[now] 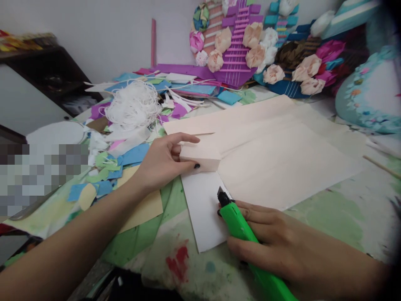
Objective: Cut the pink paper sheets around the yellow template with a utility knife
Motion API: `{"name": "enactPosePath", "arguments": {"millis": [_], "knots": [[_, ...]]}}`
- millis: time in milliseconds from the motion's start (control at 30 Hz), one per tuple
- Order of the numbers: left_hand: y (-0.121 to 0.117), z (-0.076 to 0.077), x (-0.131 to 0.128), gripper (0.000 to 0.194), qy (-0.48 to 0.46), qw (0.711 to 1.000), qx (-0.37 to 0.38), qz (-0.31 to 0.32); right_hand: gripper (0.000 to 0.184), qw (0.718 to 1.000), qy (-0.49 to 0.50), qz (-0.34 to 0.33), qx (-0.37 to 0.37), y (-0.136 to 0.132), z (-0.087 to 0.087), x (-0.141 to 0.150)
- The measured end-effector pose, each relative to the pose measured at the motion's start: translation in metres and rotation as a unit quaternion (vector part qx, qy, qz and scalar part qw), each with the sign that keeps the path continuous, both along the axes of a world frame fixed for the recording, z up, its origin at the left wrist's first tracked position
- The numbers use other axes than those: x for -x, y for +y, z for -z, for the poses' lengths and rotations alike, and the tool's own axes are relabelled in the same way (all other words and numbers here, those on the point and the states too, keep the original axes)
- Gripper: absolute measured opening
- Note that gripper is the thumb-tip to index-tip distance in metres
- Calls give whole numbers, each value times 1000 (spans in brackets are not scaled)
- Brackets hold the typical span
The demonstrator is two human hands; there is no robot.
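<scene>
Head view, only one supplied.

Right hand (282, 242): fingers wrapped tight round a bright green plastic utility knife (247, 238), grip closed on the handle. Knife long axis runs from lower right up to upper left; black blade tip points up-left, toward the left hand. Tip sits on or just at the edge where the large pale pink foam sheet (282, 154) meets the white paper rectangle (203, 209) underneath it. Cannot tell if the blade is biting or only touching.

Left hand (163, 161): thumb and fingers pinching a folded or lifted flap of the pink sheet (200, 155), dark-painted nail visible on the flap's near face. Flap lies just above and slightly left of the blade tip; the two are near, not touching. Left hand is nearer the flap; right hand is nearer the cut edge.

Pink sheet lies flat on the paint-stained green and white counter (328, 217), centre-right of frame, its long side running left-right, with faint fold lines. White paper pokes out from under its near-left corner, toward the person.

Surroundings: tangle of thin white foam strips (133, 104) far-left of the sheet; blue, green and purple offcuts (125, 159) beside the left wrist; tan card (147, 207) under the left forearm. Paper-flower decorations in purple, blue and cream (250, 46) stand at the back against the wall. Pixelated patch at left edge, contents not readable.
</scene>
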State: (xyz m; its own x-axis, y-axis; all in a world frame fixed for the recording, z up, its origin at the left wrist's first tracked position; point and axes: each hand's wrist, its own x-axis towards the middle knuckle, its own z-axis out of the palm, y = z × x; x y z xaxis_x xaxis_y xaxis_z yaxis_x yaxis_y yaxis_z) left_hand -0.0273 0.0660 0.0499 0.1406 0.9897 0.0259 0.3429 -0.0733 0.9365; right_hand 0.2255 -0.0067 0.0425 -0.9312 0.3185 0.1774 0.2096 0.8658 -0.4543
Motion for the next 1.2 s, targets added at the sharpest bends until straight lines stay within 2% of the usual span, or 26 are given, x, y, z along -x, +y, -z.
{"name": "enactPosePath", "arguments": {"millis": [133,233,367,667,933,1200], "knots": [[-9,9,5,63,-30,999,12,5,17,1000,-1,2,2,0,-1,1],[-14,12,3,71,-6,1000,-9,-6,19,1000,-9,-3,13,-1,-1,1],[-13,13,-5,60,35,998,-42,-35,20,1000,-15,-3,19,-1,0,1],[-8,12,-7,60,-9,998,3,-60,22,999,-14,-7,30,0,-1,1],[0,14,-6,69,-55,995,55,-55,22,999,-10,-6,31,0,0,1],[-3,16,-5,67,-36,998,21,-36,20,999,-14,-2,31,-1,0,0]]}}
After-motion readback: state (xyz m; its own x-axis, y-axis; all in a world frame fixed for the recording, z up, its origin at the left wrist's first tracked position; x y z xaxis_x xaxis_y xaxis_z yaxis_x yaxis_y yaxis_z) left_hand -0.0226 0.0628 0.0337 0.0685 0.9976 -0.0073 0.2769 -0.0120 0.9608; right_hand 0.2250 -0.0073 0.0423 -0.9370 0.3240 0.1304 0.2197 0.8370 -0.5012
